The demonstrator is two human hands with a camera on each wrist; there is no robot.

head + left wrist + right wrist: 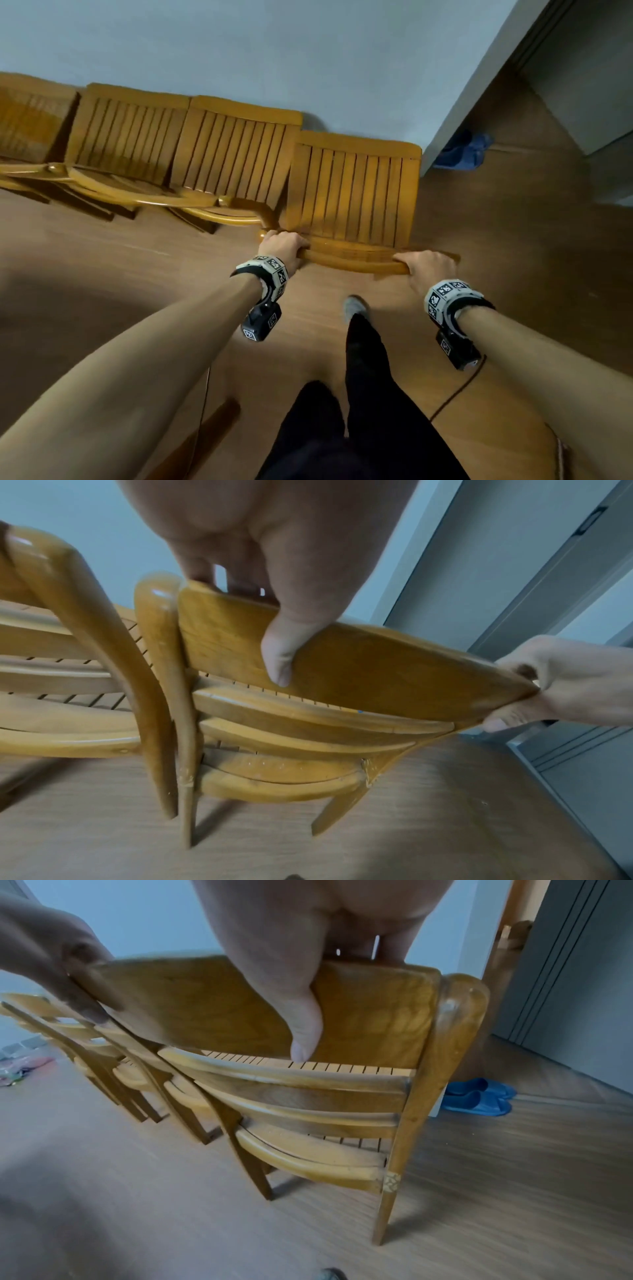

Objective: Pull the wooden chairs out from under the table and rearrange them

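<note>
A wooden slat-seat chair point(352, 192) stands at the right end of a row of like chairs point(233, 154) along the pale wall. My left hand point(282, 245) grips the left end of its top back rail point(352, 258), thumb on the near face point(277, 653) and fingers over the far side. My right hand point(426, 263) grips the rail's right end the same way point(301, 1020). The held chair point(308, 1096) touches the neighbouring chair's back post point(157, 669) on its left.
Blue slippers point(479, 1096) lie on the wood floor just right of the held chair, beside a grey door frame point(479, 85). My leg and socked foot point(354, 308) stand behind the chair. A wooden edge point(205, 438) and a cable point(455, 390) sit near my feet.
</note>
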